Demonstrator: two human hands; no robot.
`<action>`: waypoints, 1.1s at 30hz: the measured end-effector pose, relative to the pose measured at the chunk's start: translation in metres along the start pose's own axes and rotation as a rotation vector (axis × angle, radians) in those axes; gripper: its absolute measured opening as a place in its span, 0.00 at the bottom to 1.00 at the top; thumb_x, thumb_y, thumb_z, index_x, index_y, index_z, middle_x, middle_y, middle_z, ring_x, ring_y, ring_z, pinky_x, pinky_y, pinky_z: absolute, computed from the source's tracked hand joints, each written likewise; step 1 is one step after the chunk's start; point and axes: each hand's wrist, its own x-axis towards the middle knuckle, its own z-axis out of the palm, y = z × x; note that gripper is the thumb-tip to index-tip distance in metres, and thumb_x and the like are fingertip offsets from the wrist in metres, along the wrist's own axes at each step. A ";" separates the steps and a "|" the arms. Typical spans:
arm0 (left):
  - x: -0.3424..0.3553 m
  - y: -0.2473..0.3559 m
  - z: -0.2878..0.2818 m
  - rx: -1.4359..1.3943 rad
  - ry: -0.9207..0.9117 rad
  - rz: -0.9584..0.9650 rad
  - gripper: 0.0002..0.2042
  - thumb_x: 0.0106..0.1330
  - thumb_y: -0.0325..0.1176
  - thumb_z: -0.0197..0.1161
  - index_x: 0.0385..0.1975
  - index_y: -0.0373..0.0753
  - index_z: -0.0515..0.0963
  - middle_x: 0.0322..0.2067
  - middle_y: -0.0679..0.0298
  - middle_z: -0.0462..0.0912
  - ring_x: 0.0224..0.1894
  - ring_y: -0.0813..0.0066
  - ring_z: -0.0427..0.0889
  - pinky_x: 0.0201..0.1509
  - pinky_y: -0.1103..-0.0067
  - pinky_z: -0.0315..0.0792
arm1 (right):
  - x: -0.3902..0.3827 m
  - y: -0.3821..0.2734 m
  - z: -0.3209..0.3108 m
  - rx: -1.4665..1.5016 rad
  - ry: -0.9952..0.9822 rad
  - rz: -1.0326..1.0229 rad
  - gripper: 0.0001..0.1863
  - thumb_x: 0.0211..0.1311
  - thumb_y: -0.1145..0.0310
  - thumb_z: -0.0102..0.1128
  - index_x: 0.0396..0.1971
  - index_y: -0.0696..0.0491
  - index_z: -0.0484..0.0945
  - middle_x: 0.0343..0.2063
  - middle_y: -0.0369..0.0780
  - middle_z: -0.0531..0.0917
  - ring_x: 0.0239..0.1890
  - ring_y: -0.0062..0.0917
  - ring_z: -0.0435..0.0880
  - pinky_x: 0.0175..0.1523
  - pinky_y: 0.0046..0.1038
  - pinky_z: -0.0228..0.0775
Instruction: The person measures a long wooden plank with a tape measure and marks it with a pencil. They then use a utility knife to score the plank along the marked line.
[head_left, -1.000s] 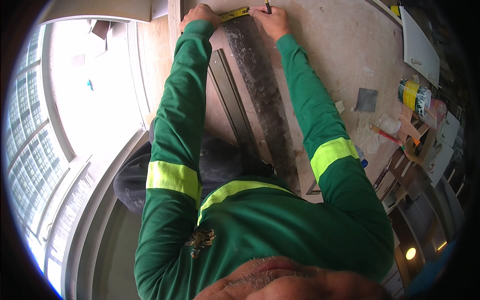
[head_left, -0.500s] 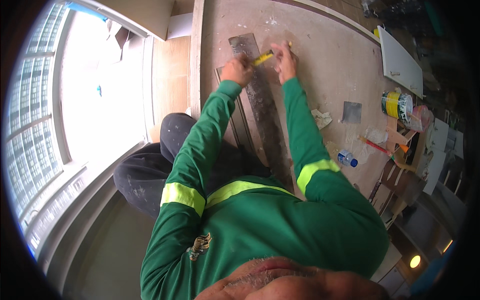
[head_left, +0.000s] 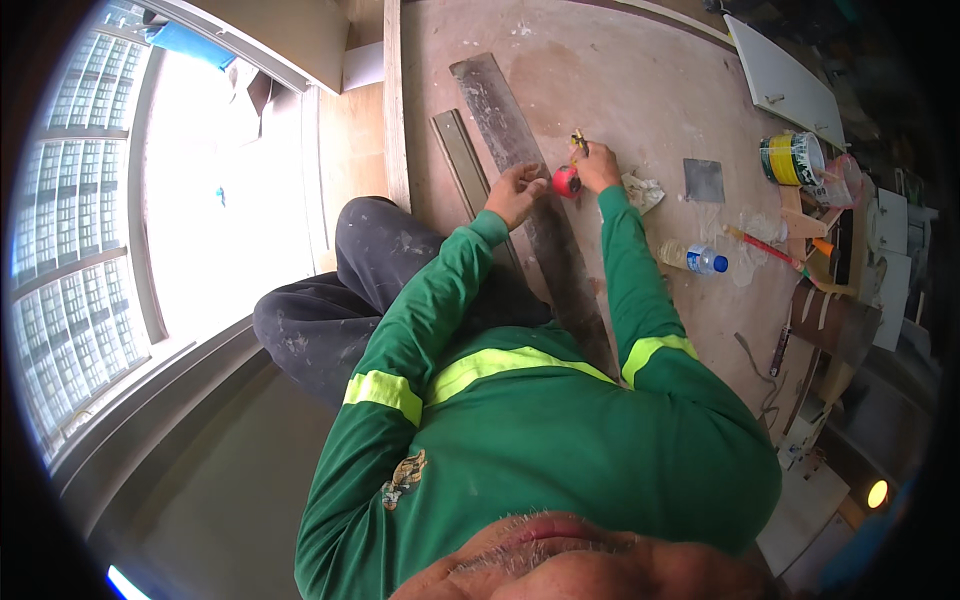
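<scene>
A red tape measure [head_left: 566, 181] is between my hands, over a long, dirty grey board [head_left: 530, 190]. My right hand [head_left: 598, 168] is closed beside it, apparently gripping its case. A thin yellow-and-black stick, like a pencil [head_left: 580, 142], stands up from the same fingers. My left hand [head_left: 516, 194] hovers over the board, fingers loosely bent and a little apart, their tips close to the tape measure; I see nothing held there. A narrower grooved brown strip [head_left: 460, 160] lies to the left of the board, its near end under my left arm and leg.
On the floor at right lie a grey square plate [head_left: 703, 180], crumpled paper [head_left: 643, 192], a water bottle [head_left: 694, 258] and a red-handled tool [head_left: 757, 245]. A paint bucket [head_left: 792, 160] and a white panel [head_left: 785, 85] stand beyond. A bright window [head_left: 230, 180] is at left.
The yellow blade stretched between my hands is out of sight, and the red case shows now. Both hands have come nearer to me and moved right. The view has shifted slightly.
</scene>
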 end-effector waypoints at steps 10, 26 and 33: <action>-0.070 0.047 -0.140 0.349 0.090 0.202 0.17 0.75 0.35 0.64 0.60 0.38 0.79 0.45 0.60 0.85 0.49 0.71 0.85 0.55 0.74 0.78 | 0.068 0.042 -0.022 -0.195 0.053 0.095 0.20 0.65 0.53 0.64 0.44 0.55 0.86 0.45 0.51 0.87 0.51 0.50 0.85 0.58 0.46 0.77; -0.321 0.320 -0.140 0.292 0.038 1.312 0.23 0.76 0.45 0.49 0.57 0.33 0.78 0.36 0.55 0.82 0.37 0.63 0.82 0.40 0.70 0.78 | 0.037 0.052 -0.014 -0.160 0.305 0.287 0.35 0.66 0.40 0.58 0.39 0.65 0.86 0.42 0.60 0.86 0.51 0.52 0.86 0.58 0.46 0.75; -0.335 0.318 -0.143 0.179 -0.022 1.264 0.33 0.70 0.63 0.50 0.54 0.37 0.81 0.35 0.61 0.81 0.37 0.66 0.81 0.41 0.71 0.75 | 0.013 0.029 -0.030 -0.159 0.279 0.289 0.34 0.65 0.43 0.62 0.45 0.66 0.85 0.48 0.60 0.85 0.55 0.52 0.84 0.62 0.45 0.73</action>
